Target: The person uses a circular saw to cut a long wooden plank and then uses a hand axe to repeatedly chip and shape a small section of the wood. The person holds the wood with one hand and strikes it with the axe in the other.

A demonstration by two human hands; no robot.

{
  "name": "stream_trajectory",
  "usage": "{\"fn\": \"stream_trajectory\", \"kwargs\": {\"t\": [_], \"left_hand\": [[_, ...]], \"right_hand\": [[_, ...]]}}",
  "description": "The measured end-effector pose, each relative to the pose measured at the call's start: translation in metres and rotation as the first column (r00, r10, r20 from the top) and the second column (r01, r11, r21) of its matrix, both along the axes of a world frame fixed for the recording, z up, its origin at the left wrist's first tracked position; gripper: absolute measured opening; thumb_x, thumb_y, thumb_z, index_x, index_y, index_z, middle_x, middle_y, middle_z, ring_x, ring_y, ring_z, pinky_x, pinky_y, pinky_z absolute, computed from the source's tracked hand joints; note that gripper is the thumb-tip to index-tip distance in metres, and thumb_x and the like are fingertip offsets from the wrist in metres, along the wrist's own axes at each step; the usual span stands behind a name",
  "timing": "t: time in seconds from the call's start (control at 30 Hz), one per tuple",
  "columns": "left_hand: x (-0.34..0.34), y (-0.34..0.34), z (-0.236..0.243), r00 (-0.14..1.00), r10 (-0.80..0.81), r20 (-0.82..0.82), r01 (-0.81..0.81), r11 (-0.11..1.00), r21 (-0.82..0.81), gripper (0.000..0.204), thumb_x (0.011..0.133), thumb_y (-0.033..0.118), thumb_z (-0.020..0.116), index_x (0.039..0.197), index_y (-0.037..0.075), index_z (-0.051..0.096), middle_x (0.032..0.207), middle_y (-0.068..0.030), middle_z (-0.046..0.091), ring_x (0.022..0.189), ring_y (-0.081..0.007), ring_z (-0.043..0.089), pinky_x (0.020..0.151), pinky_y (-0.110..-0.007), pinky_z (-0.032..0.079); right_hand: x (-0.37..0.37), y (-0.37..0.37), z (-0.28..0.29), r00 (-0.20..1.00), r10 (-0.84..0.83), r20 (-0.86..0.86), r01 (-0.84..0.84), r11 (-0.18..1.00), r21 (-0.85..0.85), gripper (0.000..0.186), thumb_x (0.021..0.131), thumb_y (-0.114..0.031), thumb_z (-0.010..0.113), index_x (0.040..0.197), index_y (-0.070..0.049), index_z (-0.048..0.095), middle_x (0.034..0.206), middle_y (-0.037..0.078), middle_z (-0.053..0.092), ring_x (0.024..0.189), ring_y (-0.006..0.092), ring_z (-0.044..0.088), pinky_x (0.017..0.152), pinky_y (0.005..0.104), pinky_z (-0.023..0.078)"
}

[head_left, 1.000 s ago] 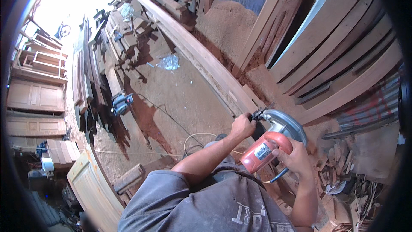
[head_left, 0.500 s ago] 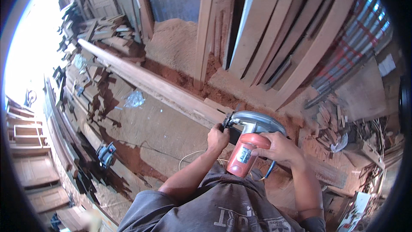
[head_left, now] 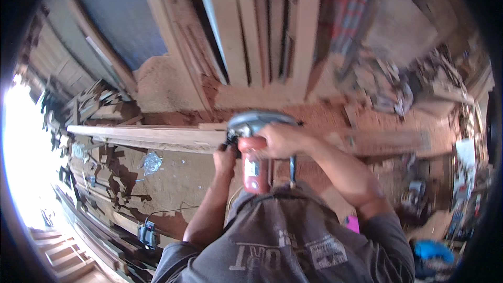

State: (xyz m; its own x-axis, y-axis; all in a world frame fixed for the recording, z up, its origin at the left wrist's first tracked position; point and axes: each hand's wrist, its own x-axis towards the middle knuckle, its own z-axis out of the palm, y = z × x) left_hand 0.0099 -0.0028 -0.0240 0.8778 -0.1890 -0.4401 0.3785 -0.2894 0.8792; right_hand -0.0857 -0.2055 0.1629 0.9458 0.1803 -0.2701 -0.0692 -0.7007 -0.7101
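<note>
A circular saw (head_left: 255, 170) with a red motor housing and a grey blade guard lies across a long wooden beam (head_left: 152, 135) in front of my body. My right hand (head_left: 280, 140) is closed over the saw's top, between the red housing and the guard; the handle is hidden beneath it. At the saw's left front, my left hand (head_left: 225, 160) grips a dark part of its base, close to the beam's near edge. The blade cannot be made out under the guard. A blue cord end hangs from the saw beside my shirt.
Upright planks (head_left: 251, 31) lean along the far wall, beside a sawdust heap (head_left: 162, 81). Offcuts (head_left: 102, 105) lie piled at the left and wood scraps (head_left: 385, 86) at the right. A blue power tool (head_left: 149, 234) rests at lower left, near a clear plastic bag (head_left: 152, 163).
The view has swung to the right, so the beam now runs nearly level. Both hands stay on the saw, which appears further left and is blurred.
</note>
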Motion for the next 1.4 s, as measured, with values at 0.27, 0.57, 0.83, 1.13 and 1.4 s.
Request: {"fn": "stream_trajectory", "kwargs": {"t": [0.27, 0.57, 0.83, 1.13, 1.4], "left_hand": [[-0.004, 0.005, 0.014, 1.000, 0.024, 0.003, -0.024, 0.999, -0.042, 0.023, 0.092, 0.022, 0.069, 0.101, 0.001, 0.066, 0.073, -0.0007, 0.060, 0.051, -0.0082, 0.046, 0.043, -0.027, 0.033], [-0.044, -0.038, 0.123, 0.956, -0.128, 0.265, 0.196, 0.948, -0.249, 0.019, 0.094, 0.013, 0.070, 0.107, 0.000, 0.064, 0.090, -0.0057, 0.067, 0.074, -0.0106, 0.060, 0.064, -0.027, 0.049], [-0.109, -0.119, 0.175, 0.688, -0.532, 0.493, 0.665, 0.734, -0.137, 0.036, 0.092, 0.011, 0.069, 0.122, -0.007, 0.061, 0.107, -0.0217, 0.071, 0.103, -0.0274, 0.070, 0.090, -0.039, 0.054], [-0.177, -0.137, 0.140, 0.040, -0.633, 0.773, 0.655, 0.601, 0.458, 0.030, 0.094, 0.028, 0.065, 0.115, 0.008, 0.057, 0.116, -0.0157, 0.056, 0.106, -0.0396, 0.062, 0.082, -0.049, 0.055], [-0.162, -0.098, 0.135, -0.147, -0.730, 0.668, 0.402, 0.573, 0.714, 0.023, 0.094, 0.032, 0.060, 0.107, 0.013, 0.060, 0.104, -0.0072, 0.059, 0.095, -0.0273, 0.058, 0.083, -0.040, 0.052]], "right_hand": [[-0.022, -0.003, -0.004, 0.990, -0.051, 0.130, 0.046, 0.998, 0.040, 0.058, 0.078, -0.051, 0.081, 0.102, 0.001, 0.073, 0.090, 0.024, 0.073, 0.085, 0.0382, 0.072, 0.077, 0.0442, 0.055], [-0.134, -0.033, 0.048, 0.932, -0.258, 0.255, 0.252, 0.966, 0.056, 0.063, 0.075, -0.055, 0.084, 0.110, -0.003, 0.072, 0.085, 0.019, 0.073, 0.082, 0.0344, 0.073, 0.077, 0.0442, 0.056], [-0.271, -0.015, 0.055, 0.522, -0.801, 0.292, 0.787, 0.585, 0.197, 0.057, 0.067, -0.033, 0.088, 0.106, 0.005, 0.070, 0.087, 0.010, 0.071, 0.081, 0.0244, 0.069, 0.082, 0.0375, 0.053], [-0.366, -0.005, 0.024, 0.324, -0.911, 0.255, 0.916, 0.369, 0.154, 0.044, 0.063, -0.024, 0.086, 0.094, 0.003, 0.073, 0.084, 0.014, 0.073, 0.078, 0.0249, 0.070, 0.077, 0.0383, 0.055], [-0.307, -0.021, 0.079, 0.716, -0.628, 0.307, 0.656, 0.755, 0.013, 0.048, 0.070, -0.033, 0.089, 0.096, 0.003, 0.071, 0.081, 0.016, 0.072, 0.072, 0.0288, 0.071, 0.068, 0.0372, 0.054]]}}
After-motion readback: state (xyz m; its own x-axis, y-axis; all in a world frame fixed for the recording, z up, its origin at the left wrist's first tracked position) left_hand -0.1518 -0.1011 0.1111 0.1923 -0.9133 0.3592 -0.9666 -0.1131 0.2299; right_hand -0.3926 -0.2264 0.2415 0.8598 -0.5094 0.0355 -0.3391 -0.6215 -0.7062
